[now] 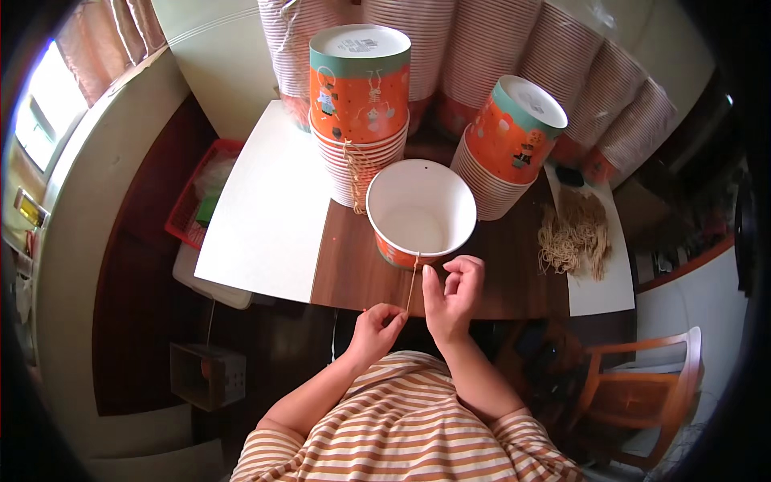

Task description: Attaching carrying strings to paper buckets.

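A white-lined paper bucket (422, 205) with an orange and green outside stands upright, mouth up, at the table's near part. A thin tan cord (413, 285) runs from a hole at its near rim down toward me, looking taut. My left hand (377, 331) pinches the cord's lower end between thumb and fingertips. Close by, my right hand (454, 296) is raised beside the cord just below the rim, fingers loosely bent and thumb apart from them, with nothing visible between. A small hole shows in the far side of the rim.
Stacks of upside-down printed buckets stand behind left (361, 104) and right (518, 132), the left one with braided cord (357, 177) hanging. A pile of tan cords (577, 233) lies at right. Wrapped bucket stacks (490, 56) line the back. A wooden chair (642, 398) stands lower right.
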Demonstrator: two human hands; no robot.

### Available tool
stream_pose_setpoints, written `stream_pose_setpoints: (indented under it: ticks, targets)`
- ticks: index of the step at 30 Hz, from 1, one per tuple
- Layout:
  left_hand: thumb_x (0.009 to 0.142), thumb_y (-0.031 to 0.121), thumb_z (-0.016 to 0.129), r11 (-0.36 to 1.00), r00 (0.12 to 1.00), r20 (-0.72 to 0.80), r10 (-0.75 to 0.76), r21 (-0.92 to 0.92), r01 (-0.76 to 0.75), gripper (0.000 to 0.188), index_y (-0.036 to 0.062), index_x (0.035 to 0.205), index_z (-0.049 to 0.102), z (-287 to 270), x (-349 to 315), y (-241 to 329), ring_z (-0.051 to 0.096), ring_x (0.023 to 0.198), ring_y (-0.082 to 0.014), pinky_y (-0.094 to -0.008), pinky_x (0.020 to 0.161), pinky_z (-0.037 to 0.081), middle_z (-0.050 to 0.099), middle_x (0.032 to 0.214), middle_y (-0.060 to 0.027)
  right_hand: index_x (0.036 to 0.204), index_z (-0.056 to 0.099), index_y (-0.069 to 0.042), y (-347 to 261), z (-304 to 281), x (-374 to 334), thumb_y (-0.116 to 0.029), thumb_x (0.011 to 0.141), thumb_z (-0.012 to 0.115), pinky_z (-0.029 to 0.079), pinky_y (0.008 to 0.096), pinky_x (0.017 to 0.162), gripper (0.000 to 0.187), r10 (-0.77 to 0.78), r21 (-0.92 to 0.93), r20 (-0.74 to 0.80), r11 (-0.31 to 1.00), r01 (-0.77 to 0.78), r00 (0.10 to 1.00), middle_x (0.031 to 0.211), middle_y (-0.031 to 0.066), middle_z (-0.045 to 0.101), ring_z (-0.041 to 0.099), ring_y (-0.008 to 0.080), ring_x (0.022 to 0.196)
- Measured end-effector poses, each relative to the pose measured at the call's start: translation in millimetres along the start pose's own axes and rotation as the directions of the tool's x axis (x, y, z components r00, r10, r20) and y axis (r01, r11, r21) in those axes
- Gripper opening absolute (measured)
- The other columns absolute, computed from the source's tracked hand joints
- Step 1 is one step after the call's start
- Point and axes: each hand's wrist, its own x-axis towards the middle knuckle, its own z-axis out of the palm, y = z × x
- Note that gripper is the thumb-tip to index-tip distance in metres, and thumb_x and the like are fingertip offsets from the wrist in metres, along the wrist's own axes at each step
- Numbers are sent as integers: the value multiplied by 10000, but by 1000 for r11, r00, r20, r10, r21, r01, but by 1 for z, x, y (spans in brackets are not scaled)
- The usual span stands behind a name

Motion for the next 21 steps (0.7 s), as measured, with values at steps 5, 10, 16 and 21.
stream_pose_setpoints:
  ticks: [5, 10, 16, 21]
  targets:
    - [891, 122, 629, 990, 993, 107, 56, -133, -42, 150, -24, 925, 638, 6, -14, 3, 494, 650, -40, -205, 565, 422, 604, 729, 1, 1056, 536, -47, -37, -12, 39, -140, 685, 771, 475, 326, 594, 449, -232, -310, 245, 901, 303, 941, 1089, 138, 555, 575, 237, 665]
    - [898, 103, 612, 990, 941, 327, 86, -130, -45, 156, -22, 985, 643, 1, -27, 40, 550, 730, -56, -217, 643, 471, 637, 815, -39, 826, 612, -74, -18, -35, 56, -53, 698, 704, 487, 362, 619, 160, -211, -306, 373, 891, 334, 904, 797, 60, 610, 606, 279, 674]
    - [900, 166, 607, 983, 838, 545, 33, 135, -126, 234, -4, 1054, 651, -56, -43, 51, 651, 819, -182, -285, 742, 520, 674, 904, -142, 775, 561, -25, -3, -121, 88, 41, 675, 591, 485, 345, 741, 124, -74, -299, 559, 911, 284, 826, 903, 98, 606, 612, 267, 839]
    - [929, 162, 571, 981, 774, 604, -188, 148, 123, 226, -2, 1059, 657, -82, -51, 59, 620, 865, -100, -250, 795, 497, 692, 961, -76, 935, 600, -53, 15, -163, 87, 73, 673, 566, 421, 429, 897, 293, -68, -541, 540, 736, 408, 839, 1180, 119, 540, 536, 318, 1037]
